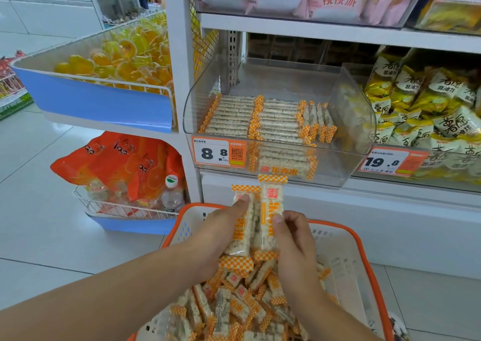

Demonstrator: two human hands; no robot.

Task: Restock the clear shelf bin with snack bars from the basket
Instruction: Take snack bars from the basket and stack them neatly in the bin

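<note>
Hands at work: my left hand [221,232] and right hand [294,239] each grip an orange-checked rice snack bar [270,210] above the orange-rimmed plastic basket [346,239], below the clear shelf bin [348,122].

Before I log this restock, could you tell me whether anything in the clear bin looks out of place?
Slightly. In the clear bin, most snack bars lie flat in neat crosswise rows, but a few bars at the right end stand on edge, turned the other way. Nothing looks spilled or damaged. Both hands hold bars above the basket.
</note>
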